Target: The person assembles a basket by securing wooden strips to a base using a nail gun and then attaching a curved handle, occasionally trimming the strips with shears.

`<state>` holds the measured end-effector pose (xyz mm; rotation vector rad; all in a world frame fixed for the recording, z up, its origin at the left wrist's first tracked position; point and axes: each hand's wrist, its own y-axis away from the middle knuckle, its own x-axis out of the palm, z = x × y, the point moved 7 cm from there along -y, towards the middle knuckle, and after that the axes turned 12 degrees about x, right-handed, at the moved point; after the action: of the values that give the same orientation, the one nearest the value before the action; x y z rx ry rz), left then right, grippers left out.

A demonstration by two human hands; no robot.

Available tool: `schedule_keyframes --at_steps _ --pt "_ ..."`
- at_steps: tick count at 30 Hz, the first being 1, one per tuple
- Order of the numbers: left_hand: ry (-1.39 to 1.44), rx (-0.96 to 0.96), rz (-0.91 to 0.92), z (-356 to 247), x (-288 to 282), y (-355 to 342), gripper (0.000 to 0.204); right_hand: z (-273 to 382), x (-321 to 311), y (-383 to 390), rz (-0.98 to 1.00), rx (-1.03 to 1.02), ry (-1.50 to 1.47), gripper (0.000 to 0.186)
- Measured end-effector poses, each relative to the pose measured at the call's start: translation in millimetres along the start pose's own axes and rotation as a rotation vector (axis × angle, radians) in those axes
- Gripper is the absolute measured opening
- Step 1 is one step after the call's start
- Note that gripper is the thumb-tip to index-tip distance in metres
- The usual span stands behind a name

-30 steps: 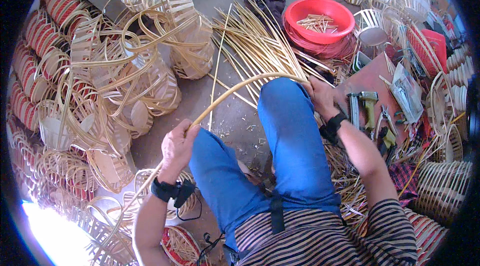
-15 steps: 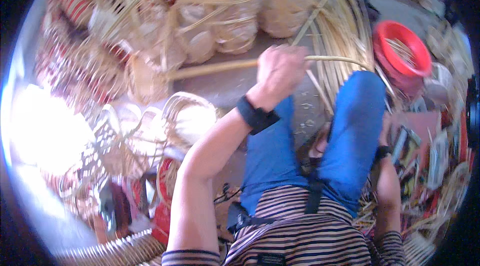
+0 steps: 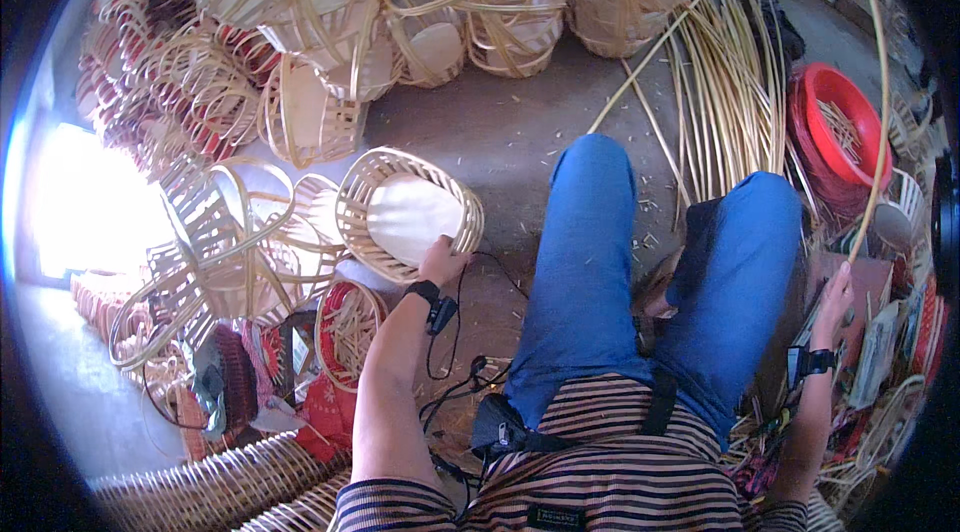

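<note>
My left hand (image 3: pixel 440 260) is closed on the near rim of an oval woven basket (image 3: pixel 357 194) with a pale flat bottom and no handle across it. The basket lies on the floor left of my knees, its opening facing up. Out to the right, my right hand (image 3: pixel 835 302) grips the lower end of a long, thin cane strip (image 3: pixel 882 82). That strip rises in a slight curve toward the top edge of the view. In front of my knees a bundle of similar cane strips (image 3: pixel 730 92) lies fanned out on the floor.
Handled baskets (image 3: pixel 520 32) are piled along the far side and the left. Beyond my right knee stands a red plastic basin (image 3: pixel 822 82) with short sticks inside. A round red-rimmed basket of sticks (image 3: pixel 350 332) sits near my left forearm. Black cables (image 3: pixel 470 382) trail beside my left hip.
My left hand has left the strip over my knees and moved down-left onto the basket rim. My right hand has come out from beside my knee and now holds a strip upright.
</note>
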<state>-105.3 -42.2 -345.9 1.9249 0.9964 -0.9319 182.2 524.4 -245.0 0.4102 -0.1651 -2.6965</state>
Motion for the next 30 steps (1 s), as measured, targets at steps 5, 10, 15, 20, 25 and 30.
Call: schedule_keyframes --at_steps 5,10,15,20,25,30 --pt "0.402 -0.132 0.036 26 -14 -11 0.04 22 -10 18 -0.033 0.044 -0.113 0.029" --pt "0.106 -0.055 -0.331 3 -147 3 0.03 49 24 46 0.131 0.012 -0.189 0.016" --pt "-0.316 0.393 -0.852 -90 -278 16 0.025 75 52 75 0.204 -0.093 -0.122 0.013" --pt "-0.096 0.798 -0.826 -236 -286 17 0.018 90 87 103 0.343 -0.052 -0.265 0.022" --pt "-0.116 1.211 -0.691 -344 -231 20 0.02 118 128 142 0.627 -0.034 -0.395 0.031" --pt "0.002 1.337 -0.296 -396 -142 4 0.03 115 158 167 0.67 -0.033 -0.427 0.033"
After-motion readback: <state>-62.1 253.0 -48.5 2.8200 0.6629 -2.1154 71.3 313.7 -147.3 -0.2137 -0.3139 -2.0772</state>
